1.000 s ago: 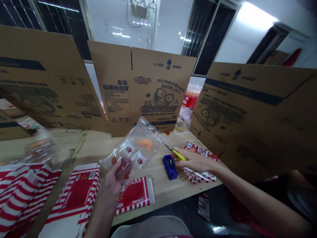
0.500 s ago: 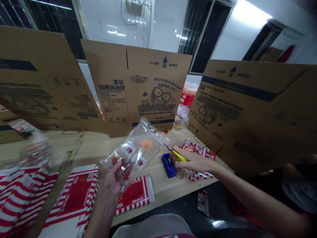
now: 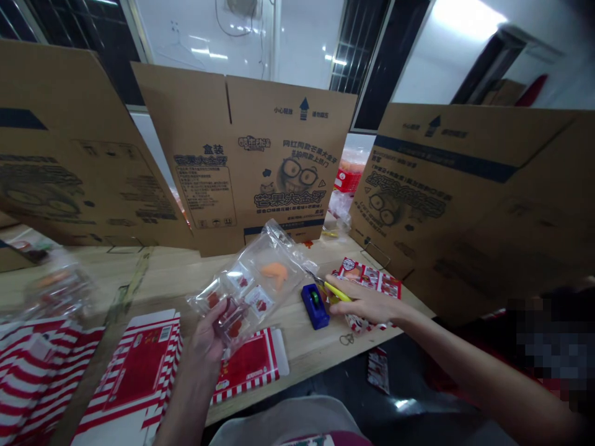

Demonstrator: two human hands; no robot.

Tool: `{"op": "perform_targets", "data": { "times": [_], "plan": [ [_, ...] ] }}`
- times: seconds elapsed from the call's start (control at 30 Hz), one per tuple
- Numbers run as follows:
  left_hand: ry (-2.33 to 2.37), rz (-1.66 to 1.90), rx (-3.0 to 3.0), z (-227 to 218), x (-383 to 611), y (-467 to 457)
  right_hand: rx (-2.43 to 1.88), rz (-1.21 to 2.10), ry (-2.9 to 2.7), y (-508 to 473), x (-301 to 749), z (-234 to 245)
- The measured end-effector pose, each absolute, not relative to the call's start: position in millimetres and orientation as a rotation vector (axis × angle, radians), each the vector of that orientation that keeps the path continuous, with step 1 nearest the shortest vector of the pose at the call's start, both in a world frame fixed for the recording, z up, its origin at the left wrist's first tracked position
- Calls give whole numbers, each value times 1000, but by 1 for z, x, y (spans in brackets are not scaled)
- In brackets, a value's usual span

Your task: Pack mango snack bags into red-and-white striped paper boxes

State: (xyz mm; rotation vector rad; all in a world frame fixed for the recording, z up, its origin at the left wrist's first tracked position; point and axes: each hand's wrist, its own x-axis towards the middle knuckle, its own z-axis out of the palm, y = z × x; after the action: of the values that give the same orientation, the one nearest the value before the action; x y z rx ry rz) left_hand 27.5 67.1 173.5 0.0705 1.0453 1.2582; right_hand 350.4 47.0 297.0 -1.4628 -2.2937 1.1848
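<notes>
My left hand [image 3: 209,337] is closed on the lower edge of a clear plastic bag [image 3: 253,285], which holds several small packets and an orange piece. The bag's upper end tilts to the right, above the table. In my right hand [image 3: 367,300] are yellow-handled scissors [image 3: 338,290], their dark blades at the bag's right corner. Whether the blades touch the plastic I cannot tell. A blue tape dispenser [image 3: 315,310] stands just left of my right hand. Under the bag lies a flat red-and-white striped box [image 3: 253,359]. Red printed packaging [image 3: 372,279] lies behind my right hand.
Large cardboard sheets stand upright at the left [image 3: 69,167], middle [image 3: 260,155] and right [image 3: 446,204]. Striped boxes [image 3: 134,365] lie at the front left of the table [image 3: 302,365], with another filled bag [image 3: 58,285] behind. A printed packet [image 3: 378,370] lies below the table edge.
The view has shifted slightly. Both hands keep their holds on the bag and the scissors, with little visible movement between them.
</notes>
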Motion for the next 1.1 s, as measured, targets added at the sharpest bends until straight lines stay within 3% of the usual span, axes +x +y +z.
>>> {"op": "perform_targets", "data": {
  "times": [0.33,0.7,1.1],
  "plan": [
    [1055,1327,37,190,38,72,-1457,1129,-2267,47,356,292],
    [1024,1352,18,185,39,77,-1461,1454,-2121,45,364,293],
    [1074,1349,15,187,50,77,-1497,1343,-2099,51,366,289]
  ]
}}
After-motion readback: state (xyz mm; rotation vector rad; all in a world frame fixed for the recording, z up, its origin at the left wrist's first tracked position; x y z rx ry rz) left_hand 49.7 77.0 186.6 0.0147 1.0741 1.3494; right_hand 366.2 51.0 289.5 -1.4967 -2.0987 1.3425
